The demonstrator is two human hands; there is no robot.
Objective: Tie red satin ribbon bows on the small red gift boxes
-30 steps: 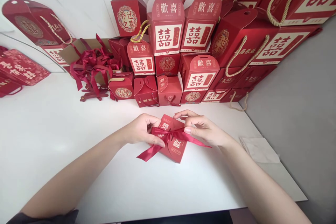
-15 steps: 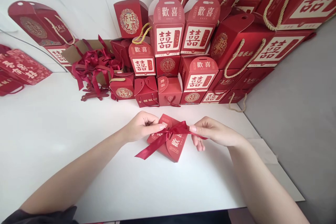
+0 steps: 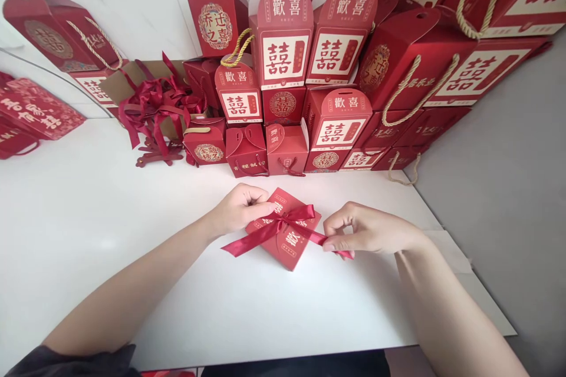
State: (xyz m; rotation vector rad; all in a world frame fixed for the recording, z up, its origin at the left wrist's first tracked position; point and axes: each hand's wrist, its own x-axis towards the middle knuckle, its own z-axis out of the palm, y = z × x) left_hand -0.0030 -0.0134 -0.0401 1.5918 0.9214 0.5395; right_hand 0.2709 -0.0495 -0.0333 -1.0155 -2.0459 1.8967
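A small flat red gift box (image 3: 278,252) with gold lettering lies on the white table, turned at an angle. A dark red satin ribbon (image 3: 242,242) is tied in a bow on top of it, one tail hanging out to the left. My left hand (image 3: 239,207) is closed, thumb and forefinger pinching the bow's left side at the box's upper left edge; that loop is mostly hidden by the fingers. Right of the box, my right hand (image 3: 374,230) pinches the ribbon's right tail between thumb and fingers, and its end pokes out below them.
Stacked red gift boxes (image 3: 283,47), some with rope handles, line the wall behind. A cardboard box (image 3: 117,87) holding loose red ribbons (image 3: 159,100) stands back left. Red bags (image 3: 42,107) lie at far left. The table edge runs close in front.
My right hand has moved from the bow's right loop down to the ribbon's right tail, freeing the loop. My left hand keeps its pinch. The view has shifted slightly.
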